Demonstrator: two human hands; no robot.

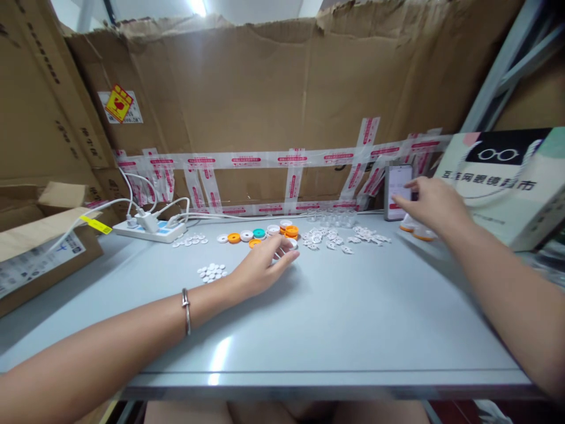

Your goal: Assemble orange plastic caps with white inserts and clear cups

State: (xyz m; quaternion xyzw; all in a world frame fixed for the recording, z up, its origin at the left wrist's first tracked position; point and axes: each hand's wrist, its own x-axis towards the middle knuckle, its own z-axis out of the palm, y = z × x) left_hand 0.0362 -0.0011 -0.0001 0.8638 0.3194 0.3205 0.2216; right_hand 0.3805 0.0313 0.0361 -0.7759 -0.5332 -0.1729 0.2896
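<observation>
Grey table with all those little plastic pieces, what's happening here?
A person's left hand is at the round white, orange and teal plastic caps; whether it grips one is unclear. The right hand is at a lit, upright rectangular smartphone. Small white plastic pieces lie in groups on the grey table.

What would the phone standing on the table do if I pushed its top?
The phone would probably tip, since it stands tall on a narrow end on the table. It would likely stay stiff rather than bend, as its edges look straight. Its smooth-looking screen might feel slippery.
</observation>
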